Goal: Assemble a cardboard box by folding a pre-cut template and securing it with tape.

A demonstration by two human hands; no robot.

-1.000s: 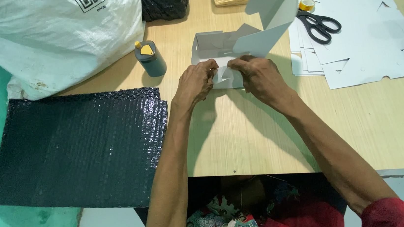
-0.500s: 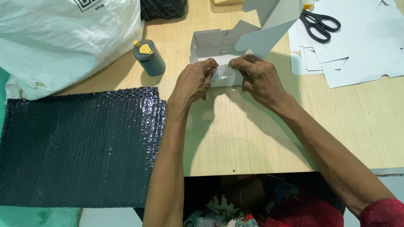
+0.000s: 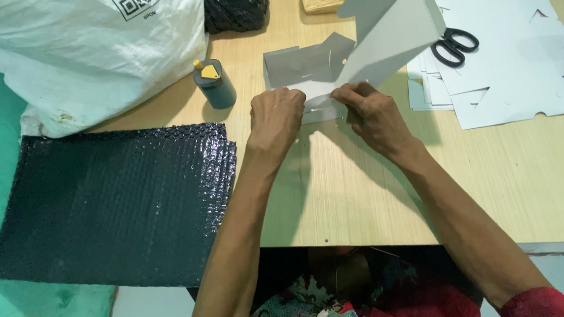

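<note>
Table [image 3: 340,194]: hands [image 3: 278,114] seemingly fold cardboard [image 3: 387,31]

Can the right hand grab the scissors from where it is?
Probably yes. The right hand is busy pinching the grey cardboard box, but the scissors lie close by on the white card sheets, with only the raised box flap partly between them.

Two hands [image 3: 278,117], one scissors [image 3: 454,45], one glue bottle [image 3: 214,84].
</note>
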